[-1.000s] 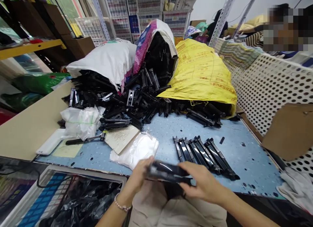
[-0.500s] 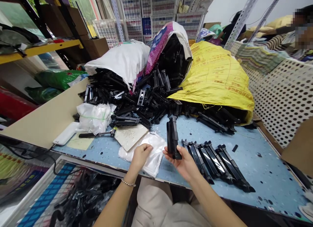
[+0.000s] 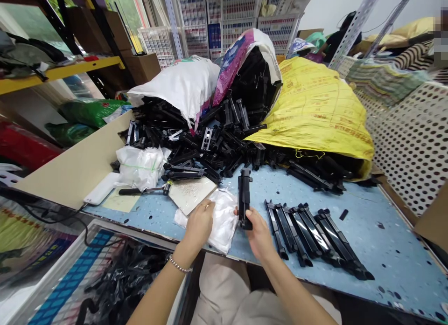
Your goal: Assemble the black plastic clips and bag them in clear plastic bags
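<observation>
Upright in my right hand (image 3: 259,232) is a long black plastic part (image 3: 244,194) with stepped edges, gripped near its lower end. My left hand (image 3: 199,224) is at the edge of a stack of clear plastic bags (image 3: 224,217), close to a beige tile (image 3: 191,194). Its fingers are bent and pressed together; what they pinch, if anything, I cannot make out. To the right of my right hand, several matching black parts (image 3: 304,227) lie side by side in a slanted row. A hammer-like tool (image 3: 143,191) with a black handle lies left of the tile.
A heap of black parts (image 3: 196,143) spills from a white sack (image 3: 182,82) and a yellow sack (image 3: 322,106) at the back. A bundle of plastic bags (image 3: 140,166) and a white power bank-like box (image 3: 101,188) lie left. A perforated white crate (image 3: 413,129) stands right.
My left hand has moved slightly toward the tile, its back now turned up. The black part in my right hand has been turned and stands straighter. The whole view has shifted a little.
</observation>
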`<state>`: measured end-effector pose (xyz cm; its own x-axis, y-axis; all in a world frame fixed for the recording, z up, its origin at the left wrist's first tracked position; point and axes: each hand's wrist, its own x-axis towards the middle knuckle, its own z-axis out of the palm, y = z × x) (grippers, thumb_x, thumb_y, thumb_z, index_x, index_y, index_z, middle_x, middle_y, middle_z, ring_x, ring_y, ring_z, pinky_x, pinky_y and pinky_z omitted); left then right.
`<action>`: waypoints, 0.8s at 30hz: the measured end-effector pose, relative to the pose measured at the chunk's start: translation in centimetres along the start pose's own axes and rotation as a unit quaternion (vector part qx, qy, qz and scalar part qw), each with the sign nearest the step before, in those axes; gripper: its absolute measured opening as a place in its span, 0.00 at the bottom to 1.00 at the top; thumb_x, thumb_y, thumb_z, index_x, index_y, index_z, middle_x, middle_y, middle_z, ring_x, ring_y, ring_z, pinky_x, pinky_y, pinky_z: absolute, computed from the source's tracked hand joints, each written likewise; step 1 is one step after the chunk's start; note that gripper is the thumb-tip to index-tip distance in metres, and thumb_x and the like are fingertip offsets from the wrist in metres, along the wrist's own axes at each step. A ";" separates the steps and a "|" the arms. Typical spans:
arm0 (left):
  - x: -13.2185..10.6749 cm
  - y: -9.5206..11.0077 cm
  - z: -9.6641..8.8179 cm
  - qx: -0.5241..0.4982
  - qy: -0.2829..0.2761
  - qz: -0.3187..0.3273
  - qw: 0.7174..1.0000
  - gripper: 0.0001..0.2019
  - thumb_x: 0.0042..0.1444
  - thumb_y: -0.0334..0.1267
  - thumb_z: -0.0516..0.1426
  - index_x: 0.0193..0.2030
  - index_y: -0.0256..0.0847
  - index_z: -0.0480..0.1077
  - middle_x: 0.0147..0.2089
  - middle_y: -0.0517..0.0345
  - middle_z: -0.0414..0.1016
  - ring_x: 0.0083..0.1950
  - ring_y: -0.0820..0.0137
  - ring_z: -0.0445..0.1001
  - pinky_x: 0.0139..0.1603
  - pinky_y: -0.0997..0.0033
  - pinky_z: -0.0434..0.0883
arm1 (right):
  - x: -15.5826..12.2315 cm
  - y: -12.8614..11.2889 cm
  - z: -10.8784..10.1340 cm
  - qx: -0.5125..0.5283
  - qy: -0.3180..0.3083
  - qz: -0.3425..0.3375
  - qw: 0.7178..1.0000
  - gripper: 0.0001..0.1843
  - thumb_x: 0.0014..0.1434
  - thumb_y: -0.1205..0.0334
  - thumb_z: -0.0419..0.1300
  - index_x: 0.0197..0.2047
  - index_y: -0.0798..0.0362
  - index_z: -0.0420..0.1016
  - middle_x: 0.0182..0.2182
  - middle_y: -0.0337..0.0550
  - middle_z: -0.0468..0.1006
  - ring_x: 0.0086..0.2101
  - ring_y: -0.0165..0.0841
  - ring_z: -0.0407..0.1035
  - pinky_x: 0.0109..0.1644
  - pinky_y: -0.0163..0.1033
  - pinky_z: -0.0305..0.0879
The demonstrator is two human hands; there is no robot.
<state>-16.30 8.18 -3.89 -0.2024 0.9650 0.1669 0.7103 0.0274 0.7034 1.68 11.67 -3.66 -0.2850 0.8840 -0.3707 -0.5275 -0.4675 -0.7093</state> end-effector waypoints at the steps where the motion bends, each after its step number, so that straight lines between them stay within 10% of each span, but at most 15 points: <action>1: 0.2 -0.1 -0.1 0.004 -0.005 0.007 1.000 0.24 0.48 0.19 0.49 0.49 0.37 0.72 0.55 0.45 0.71 0.56 0.60 0.70 0.60 0.55 0.65 | -0.8 -0.2 -0.5 0.005 -0.017 0.024 1.000 0.15 0.49 0.54 0.67 0.36 0.56 0.77 0.33 0.45 0.82 0.32 0.32 0.73 0.38 0.35 0.70; 6: 0.8 -0.7 -0.1 -0.004 -0.028 0.046 0.999 0.32 0.46 0.19 0.49 0.60 0.37 0.65 0.61 0.45 0.66 0.63 0.62 0.65 0.64 0.56 0.64 | -4.5 -0.1 -2.9 0.113 -0.137 0.310 0.934 0.21 0.56 0.48 0.58 0.37 0.62 0.77 0.27 0.50 0.80 0.19 0.25 0.66 0.24 0.29 0.63; 10: -1.1 0.8 -0.6 -0.009 -0.025 0.072 0.997 0.34 0.51 0.20 0.46 0.66 0.39 0.57 0.66 0.45 0.61 0.67 0.62 0.60 0.67 0.53 0.60 | -3.9 1.3 -3.2 0.192 -0.160 0.410 0.877 0.24 0.53 0.47 0.60 0.40 0.64 0.75 0.25 0.44 0.77 0.19 0.21 0.63 0.23 0.24 0.62; 13: -3.9 3.4 -0.8 -0.015 -0.077 0.133 0.988 0.36 0.53 0.20 0.45 0.69 0.43 0.51 0.68 0.47 0.58 0.68 0.62 0.57 0.67 0.54 0.61 | -2.7 1.8 -2.8 0.197 -0.154 0.394 0.884 0.22 0.53 0.48 0.61 0.37 0.62 0.75 0.24 0.42 0.76 0.18 0.20 0.61 0.23 0.24 0.60; 18: -7.2 6.7 -0.4 -0.038 -0.199 0.196 0.959 0.37 0.54 0.20 0.45 0.71 0.42 0.44 0.70 0.47 0.52 0.70 0.64 0.54 0.67 0.59 0.62 | -4.1 0.9 -1.4 -0.012 -0.089 0.172 0.981 0.12 0.53 0.54 0.65 0.30 0.54 0.74 0.24 0.33 0.72 0.23 0.23 0.63 0.27 0.26 0.60; 24: -10.9 7.3 -6.3 -0.006 -0.244 0.107 0.964 0.24 0.61 0.35 0.51 0.64 0.55 0.62 0.59 0.53 0.71 0.60 0.60 0.69 0.61 0.58 0.67 | -8.0 -2.9 -0.2 -0.207 -0.356 0.137 0.901 0.23 0.56 0.52 0.63 0.53 0.50 0.72 0.42 0.43 0.76 0.40 0.34 0.70 0.47 0.40 0.64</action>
<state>-13.23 -3.78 3.78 0.2910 0.9561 -0.0348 0.6928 -0.1855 0.6969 5.58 5.98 1.22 -0.8778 0.4391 -0.1915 -0.0582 -0.4946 -0.8672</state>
